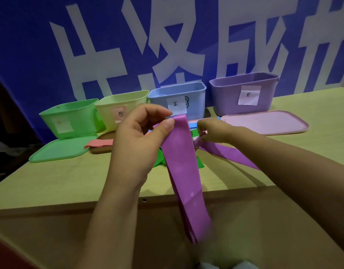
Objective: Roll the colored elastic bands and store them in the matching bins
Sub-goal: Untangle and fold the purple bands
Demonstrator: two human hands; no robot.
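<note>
Left hand (136, 140) pinches purple band (183, 171) top so it hangs straight; right hand (215, 131) grips other end, ready for rolling.

Obstacles, table rear: green bin (68, 119), yellow bin (120, 109), blue bin (179, 98), purple bin (243, 92), lids before them. Bare table (56, 181) at front left.

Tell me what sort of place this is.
Probably a staged sorting station rather than a home: a plain wooden table set against a blue banner with large white characters, and a row of labelled coloured bins, such as the purple bin, lids off.
</note>
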